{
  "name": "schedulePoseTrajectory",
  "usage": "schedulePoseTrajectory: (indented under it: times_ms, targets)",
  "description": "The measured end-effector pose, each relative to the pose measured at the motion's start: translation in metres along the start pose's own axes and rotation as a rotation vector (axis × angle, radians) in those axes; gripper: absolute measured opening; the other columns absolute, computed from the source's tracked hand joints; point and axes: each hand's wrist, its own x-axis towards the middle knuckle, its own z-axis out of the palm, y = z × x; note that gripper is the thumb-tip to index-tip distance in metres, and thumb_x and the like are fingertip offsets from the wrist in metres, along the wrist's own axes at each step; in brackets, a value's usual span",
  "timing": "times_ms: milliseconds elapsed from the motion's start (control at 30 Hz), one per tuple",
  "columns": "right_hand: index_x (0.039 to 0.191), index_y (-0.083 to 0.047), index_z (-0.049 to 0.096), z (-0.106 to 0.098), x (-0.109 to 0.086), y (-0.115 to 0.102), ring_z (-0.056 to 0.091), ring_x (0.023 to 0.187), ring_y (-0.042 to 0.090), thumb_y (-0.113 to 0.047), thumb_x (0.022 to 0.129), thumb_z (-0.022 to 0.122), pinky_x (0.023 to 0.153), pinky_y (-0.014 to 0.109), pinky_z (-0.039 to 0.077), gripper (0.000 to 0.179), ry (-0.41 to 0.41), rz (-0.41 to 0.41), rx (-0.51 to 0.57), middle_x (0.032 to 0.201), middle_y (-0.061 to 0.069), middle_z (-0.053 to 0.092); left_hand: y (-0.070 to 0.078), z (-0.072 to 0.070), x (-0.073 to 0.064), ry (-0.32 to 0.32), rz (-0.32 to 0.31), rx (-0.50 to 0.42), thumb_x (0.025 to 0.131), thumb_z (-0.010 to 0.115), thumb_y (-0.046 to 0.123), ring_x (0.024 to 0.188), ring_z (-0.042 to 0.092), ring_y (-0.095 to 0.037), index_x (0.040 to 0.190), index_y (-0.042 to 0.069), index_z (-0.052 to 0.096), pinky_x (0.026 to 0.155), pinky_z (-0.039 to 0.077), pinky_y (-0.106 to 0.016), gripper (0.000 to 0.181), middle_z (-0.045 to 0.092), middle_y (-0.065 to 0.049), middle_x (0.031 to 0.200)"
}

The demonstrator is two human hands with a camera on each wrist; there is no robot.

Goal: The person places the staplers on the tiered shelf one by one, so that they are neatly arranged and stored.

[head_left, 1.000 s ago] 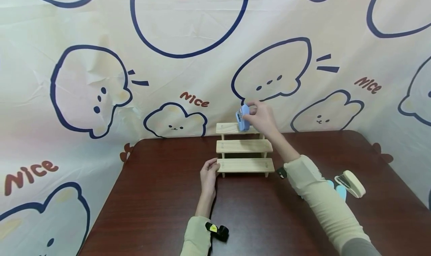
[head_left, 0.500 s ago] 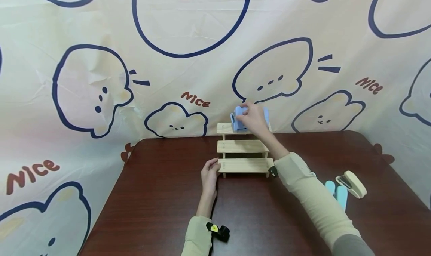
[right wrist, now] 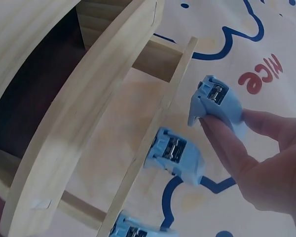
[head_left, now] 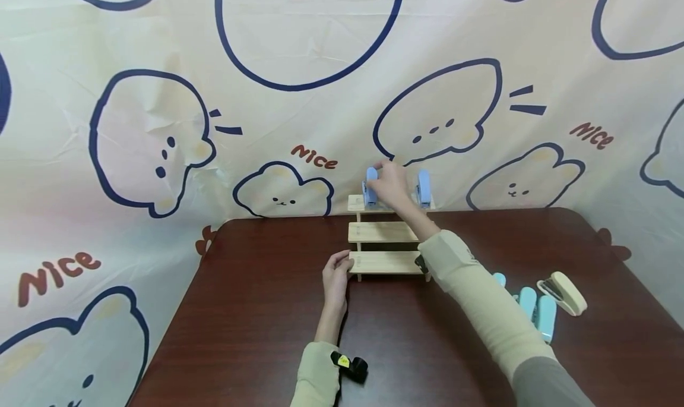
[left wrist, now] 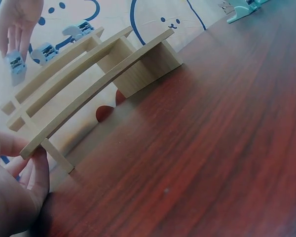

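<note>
Right hand [head_left: 394, 186] pinches a blue plastic gadget [right wrist: 229, 105], left hand [head_left: 335, 282] grips the wood rack [head_left: 386, 262] (right sleeve [head_left: 483, 294] partly hiding teal gadgets [head_left: 546, 316]).

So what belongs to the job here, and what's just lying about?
Job:
three-tier pale wooden shelf, held by the left hand
light-blue stapler in the right hand
two light-blue staplers on the top tier

Lying untouched (possibly for later):
rounded turquoise staplers
cream stapler beside them

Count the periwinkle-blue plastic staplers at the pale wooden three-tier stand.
3. The right hand pinches one periwinkle-blue plastic stapler by the left end of the top tier; the middle stapler and the right-end stapler sit on it. Across the views, none seems hidden.
</note>
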Motion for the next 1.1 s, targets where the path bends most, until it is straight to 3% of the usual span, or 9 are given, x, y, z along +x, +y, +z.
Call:
schedulePoseTrajectory:
  times_ms: [100,167,367,500,633,733,833,900,1100]
  targets:
    - [0.128,0.011,0.064,0.006,0.002,-0.001,0.069,0.095,0.032,0.001,0.088,0.07,0.081,0.036,0.061,0.042,-0.013,0.022,-0.012,0.117,0.026,0.07,-0.001,-0.001,0.002,-0.002,-0.005,0.002,0.097,0.06,-0.004,0.091,0.06,-0.013,0.122,-0.012,0.064,0.084,0.053,-0.034,0.027,0.067,-0.017,0.109]
    - [0.129,0.011,0.064,0.008,0.003,0.001,0.068,0.104,0.036,0.001,0.088,0.07,0.086,0.041,0.061,0.042,-0.018,0.039,-0.021,0.121,0.027,0.068,-0.007,0.0,0.005,-0.005,-0.004,0.018,0.097,0.06,-0.003,0.092,0.06,-0.013,0.121,-0.011,0.065,0.085,0.053,-0.035,0.026,0.067,-0.019,0.112]
    - [0.125,0.012,0.065,0.016,0.003,0.007,0.068,0.099,0.035,0.0,0.089,0.073,0.089,0.042,0.059,0.039,-0.011,0.017,-0.054,0.12,0.028,0.069,-0.036,-0.001,0.023,0.014,0.008,0.009,0.096,0.061,-0.003,0.091,0.059,-0.01,0.122,-0.012,0.065,0.081,0.052,-0.03,0.028,0.067,-0.018,0.111]
    - [0.123,0.013,0.067,0.019,0.004,0.008,0.064,0.087,0.029,-0.004,0.089,0.079,0.084,0.039,0.057,0.04,0.014,0.006,-0.07,0.116,0.027,0.07,-0.042,-0.002,0.029,0.026,0.019,-0.007,0.095,0.063,-0.002,0.089,0.059,-0.01,0.123,-0.012,0.065,0.076,0.05,-0.024,0.03,0.067,-0.011,0.104]
    - [0.123,0.012,0.068,0.02,0.005,0.008,0.054,0.065,0.019,-0.011,0.091,0.081,0.069,0.032,0.05,0.041,0.009,0.014,-0.092,0.091,0.024,0.072,-0.041,-0.003,0.029,0.042,0.03,0.019,0.095,0.064,0.001,0.091,0.059,-0.013,0.122,-0.009,0.067,0.076,0.048,-0.023,0.029,0.066,-0.008,0.103]
    - [0.12,0.012,0.069,0.021,0.005,0.007,0.049,0.058,0.018,-0.012,0.093,0.079,0.068,0.032,0.049,0.038,0.0,-0.005,-0.098,0.084,0.024,0.07,-0.039,-0.004,0.03,0.046,0.028,0.031,0.095,0.064,0.002,0.093,0.058,-0.015,0.122,-0.008,0.068,0.077,0.048,-0.024,0.029,0.065,-0.008,0.103]
    - [0.122,0.014,0.067,0.02,0.002,0.008,0.057,0.07,0.023,-0.007,0.093,0.076,0.081,0.036,0.055,0.036,-0.007,-0.02,-0.093,0.104,0.027,0.072,-0.039,-0.004,0.03,0.045,0.026,0.033,0.094,0.064,0.001,0.092,0.058,-0.013,0.122,-0.008,0.068,0.076,0.047,-0.024,0.029,0.065,-0.006,0.101]
    - [0.125,0.015,0.064,0.018,-0.002,0.007,0.064,0.086,0.03,-0.004,0.094,0.072,0.093,0.042,0.056,0.037,-0.017,-0.022,-0.081,0.121,0.03,0.068,-0.039,-0.004,0.03,0.045,0.023,0.029,0.094,0.064,0.0,0.09,0.057,-0.012,0.121,-0.009,0.068,0.076,0.047,-0.024,0.029,0.064,-0.005,0.099]
    - [0.131,0.012,0.061,0.004,-0.027,0.008,0.07,0.097,0.035,-0.008,0.1,0.065,0.084,0.044,0.059,0.037,-0.01,-0.063,-0.003,0.11,0.025,0.072,-0.008,-0.002,0.008,0.015,0.023,0.016,0.094,0.06,-0.005,0.088,0.057,-0.014,0.123,-0.017,0.062,0.08,0.05,-0.032,0.031,0.065,-0.012,0.101]
